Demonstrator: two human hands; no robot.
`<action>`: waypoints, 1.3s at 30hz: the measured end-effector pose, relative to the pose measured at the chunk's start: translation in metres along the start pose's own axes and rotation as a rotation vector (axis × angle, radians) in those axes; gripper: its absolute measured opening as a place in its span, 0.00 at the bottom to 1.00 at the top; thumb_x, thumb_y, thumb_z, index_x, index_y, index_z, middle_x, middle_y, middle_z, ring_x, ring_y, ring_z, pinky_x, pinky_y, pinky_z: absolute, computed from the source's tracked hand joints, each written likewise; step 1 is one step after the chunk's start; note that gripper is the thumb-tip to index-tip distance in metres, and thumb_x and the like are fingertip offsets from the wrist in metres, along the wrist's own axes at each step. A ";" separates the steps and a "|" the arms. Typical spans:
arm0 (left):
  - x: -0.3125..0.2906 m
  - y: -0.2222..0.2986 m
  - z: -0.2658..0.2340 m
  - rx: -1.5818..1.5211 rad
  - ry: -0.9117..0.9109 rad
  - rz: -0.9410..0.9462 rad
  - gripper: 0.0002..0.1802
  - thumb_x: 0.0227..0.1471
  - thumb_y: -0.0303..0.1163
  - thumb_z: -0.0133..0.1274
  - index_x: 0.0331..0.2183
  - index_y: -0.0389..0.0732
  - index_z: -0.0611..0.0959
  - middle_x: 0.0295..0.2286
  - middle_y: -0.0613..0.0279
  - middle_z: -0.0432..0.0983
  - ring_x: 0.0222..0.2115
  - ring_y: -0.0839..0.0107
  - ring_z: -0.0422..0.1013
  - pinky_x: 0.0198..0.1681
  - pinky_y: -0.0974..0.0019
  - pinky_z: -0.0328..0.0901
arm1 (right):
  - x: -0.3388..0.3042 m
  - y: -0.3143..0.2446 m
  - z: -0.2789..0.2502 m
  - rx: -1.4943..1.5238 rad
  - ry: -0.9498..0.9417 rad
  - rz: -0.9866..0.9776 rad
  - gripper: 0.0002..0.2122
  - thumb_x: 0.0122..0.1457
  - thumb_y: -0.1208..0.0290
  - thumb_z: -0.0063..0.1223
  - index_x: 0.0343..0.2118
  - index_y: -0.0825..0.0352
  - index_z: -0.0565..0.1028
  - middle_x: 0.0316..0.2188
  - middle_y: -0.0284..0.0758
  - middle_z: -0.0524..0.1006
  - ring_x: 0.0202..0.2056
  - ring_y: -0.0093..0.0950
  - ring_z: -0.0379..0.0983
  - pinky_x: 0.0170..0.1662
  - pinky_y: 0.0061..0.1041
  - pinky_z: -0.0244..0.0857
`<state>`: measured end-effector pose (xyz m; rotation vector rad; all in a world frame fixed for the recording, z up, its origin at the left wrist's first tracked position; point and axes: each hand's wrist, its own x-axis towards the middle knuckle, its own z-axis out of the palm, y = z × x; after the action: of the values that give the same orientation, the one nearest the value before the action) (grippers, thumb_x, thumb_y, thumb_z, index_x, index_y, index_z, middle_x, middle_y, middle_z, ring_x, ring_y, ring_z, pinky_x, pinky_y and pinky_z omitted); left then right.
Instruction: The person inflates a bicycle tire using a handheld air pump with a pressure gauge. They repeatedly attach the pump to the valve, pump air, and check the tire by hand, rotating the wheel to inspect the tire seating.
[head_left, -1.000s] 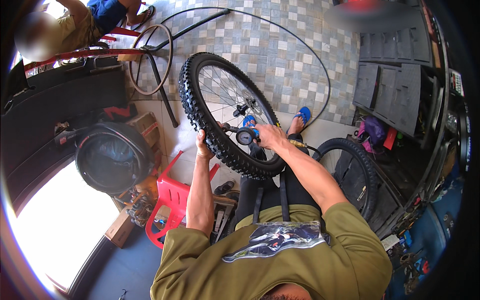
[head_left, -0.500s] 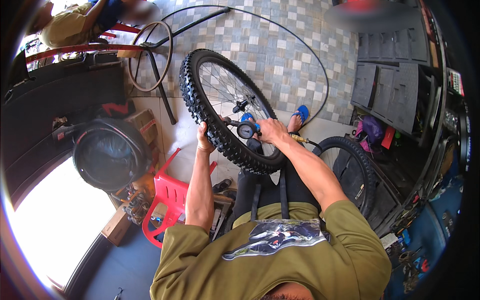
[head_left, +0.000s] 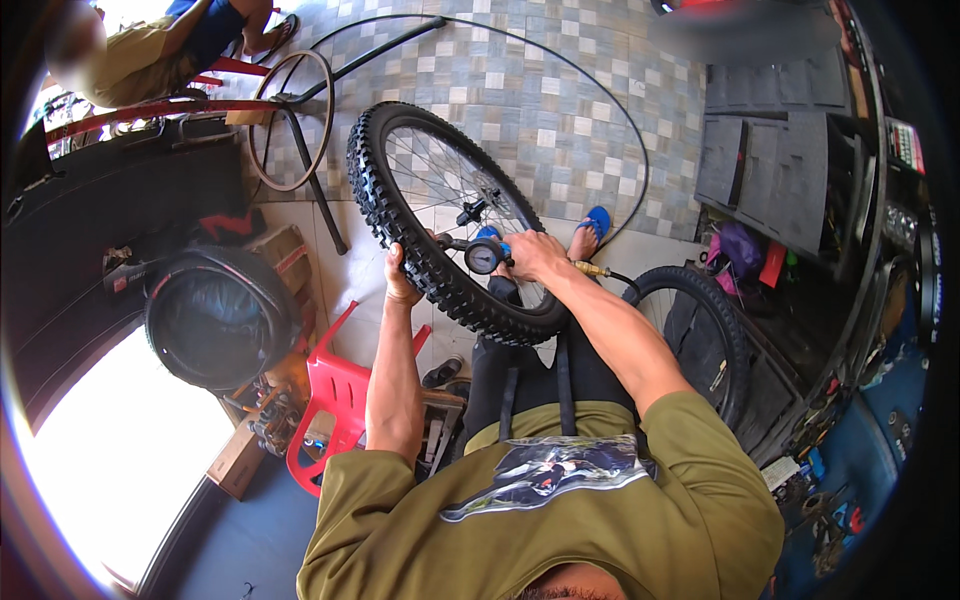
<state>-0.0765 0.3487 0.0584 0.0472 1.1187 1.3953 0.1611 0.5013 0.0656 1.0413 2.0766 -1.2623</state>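
Mid-frame, the tilted wheel [head_left: 472,212] looks stiff, grippy and fairly light (its thin spokes likelier to bend); best held by its knobbly tyre [head_left: 372,190], which the left hand [head_left: 402,283] clasps; the right hand [head_left: 535,255] wraps its fingers round the gauged inflator [head_left: 484,257].

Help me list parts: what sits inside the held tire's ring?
Spokes and a black hub show. The gauge and right hand cover part of that view; the tire hides its own cavity.

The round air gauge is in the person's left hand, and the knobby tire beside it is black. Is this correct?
Not quite: the head view shows the round air gauge in the right hand, while the left hand holds the knobby tire. That tire is black, as you say.
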 end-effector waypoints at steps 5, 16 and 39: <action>0.000 0.002 0.000 0.001 -0.004 -0.010 0.51 0.45 0.72 0.60 0.50 0.33 0.78 0.40 0.54 0.80 0.38 0.64 0.78 0.44 0.60 0.76 | 0.002 -0.001 -0.001 0.003 -0.003 0.018 0.21 0.53 0.51 0.65 0.47 0.58 0.81 0.44 0.46 0.83 0.49 0.47 0.79 0.53 0.44 0.73; -0.001 0.008 0.006 0.059 -0.005 -0.007 0.51 0.44 0.73 0.60 0.50 0.33 0.78 0.41 0.54 0.79 0.38 0.65 0.77 0.44 0.60 0.74 | -0.003 -0.001 0.000 0.006 0.020 0.010 0.20 0.55 0.54 0.63 0.47 0.60 0.80 0.43 0.46 0.83 0.49 0.45 0.79 0.52 0.43 0.73; -0.001 0.013 -0.030 0.038 -0.080 -0.028 0.51 0.44 0.75 0.59 0.48 0.35 0.79 0.38 0.56 0.78 0.36 0.64 0.77 0.41 0.60 0.75 | -0.003 -0.026 0.023 0.013 0.062 0.037 0.18 0.52 0.59 0.66 0.45 0.60 0.80 0.44 0.48 0.82 0.50 0.47 0.78 0.52 0.44 0.73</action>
<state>-0.1046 0.3340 0.0512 0.1141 1.0754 1.3359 0.1421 0.4724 0.0714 1.1325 2.0875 -1.2425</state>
